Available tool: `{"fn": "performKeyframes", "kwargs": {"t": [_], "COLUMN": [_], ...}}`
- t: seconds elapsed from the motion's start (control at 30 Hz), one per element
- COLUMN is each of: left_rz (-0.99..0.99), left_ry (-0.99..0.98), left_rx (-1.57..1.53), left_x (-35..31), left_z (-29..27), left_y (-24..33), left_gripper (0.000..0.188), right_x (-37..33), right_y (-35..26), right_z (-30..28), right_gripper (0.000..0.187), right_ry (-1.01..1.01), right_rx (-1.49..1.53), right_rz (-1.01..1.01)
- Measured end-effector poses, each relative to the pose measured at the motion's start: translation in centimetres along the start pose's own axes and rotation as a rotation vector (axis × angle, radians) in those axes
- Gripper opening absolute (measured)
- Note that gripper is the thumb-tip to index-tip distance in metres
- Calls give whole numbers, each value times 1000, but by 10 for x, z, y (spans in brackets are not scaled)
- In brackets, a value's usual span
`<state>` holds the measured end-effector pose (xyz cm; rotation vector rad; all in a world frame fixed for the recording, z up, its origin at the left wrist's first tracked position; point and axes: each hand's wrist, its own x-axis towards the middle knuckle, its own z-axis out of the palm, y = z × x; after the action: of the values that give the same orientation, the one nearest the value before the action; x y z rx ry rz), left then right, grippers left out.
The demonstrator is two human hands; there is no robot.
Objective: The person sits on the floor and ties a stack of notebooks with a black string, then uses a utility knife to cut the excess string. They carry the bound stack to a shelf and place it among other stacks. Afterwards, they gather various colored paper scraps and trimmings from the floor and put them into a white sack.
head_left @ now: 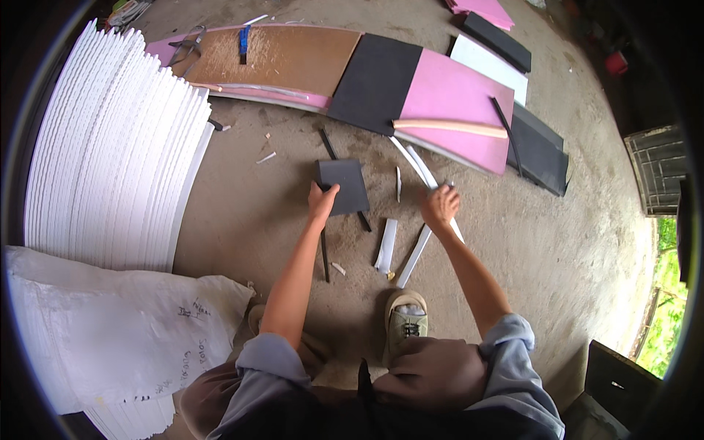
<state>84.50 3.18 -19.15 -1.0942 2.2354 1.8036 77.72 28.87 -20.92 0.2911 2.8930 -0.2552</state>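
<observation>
In my left hand is a flat black square block, gripped at its left side above the floor. Thin black strips lie on the floor under and around it. My right hand is off to the right with its fingers curled together, over some long white strips. A small dark edge shows at its fingertips, but what it holds I cannot make out. Between my hands and my shoe lie a short white strip and a longer white strip.
Ahead lies a row of boards: a brown board with shavings and a blue-handled tool, a black sheet and a pink board. A tall stack of white sheets and a white sack stand left. Black slabs lie right.
</observation>
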Motion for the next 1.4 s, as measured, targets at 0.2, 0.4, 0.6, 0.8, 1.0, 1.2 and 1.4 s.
{"fn": "performKeyframes", "kwargs": {"t": [0.2, 0.4, 0.6, 0.8, 1.0, 1.2, 1.4], "left_rz": [74, -16, -14, -131, 182, 92, 11], "left_ry": [481, 346, 262, 204, 164, 341, 333], "left_rx": [675, 557, 463, 396, -12, -160, -282], "left_x": [-31, -30, -30, -25, -4, -41, -70], "left_z": [39, 53, 60, 59, 13, -55, -69], "left_y": [19, 18, 21, 43, -10, -10, -4], "left_gripper": [84, 84, 71, 63, 55, 51, 58], "right_x": [-36, -28, -20, -17, -24, -70, -86], "right_y": [-49, -57, -54, -46, -26, -34, -32], "right_z": [15, 2, -8, -33, -61, -18, -3], "right_gripper": [40, 28, 25, 34, 46, 68, 76], "right_ry": [278, 71, -20, 73, -267, -374, -345], "right_rx": [-24, 39, 101, 129, 452, 425, 221], "right_rz": [-430, -402, -445, -506, -477, -403, -491]}}
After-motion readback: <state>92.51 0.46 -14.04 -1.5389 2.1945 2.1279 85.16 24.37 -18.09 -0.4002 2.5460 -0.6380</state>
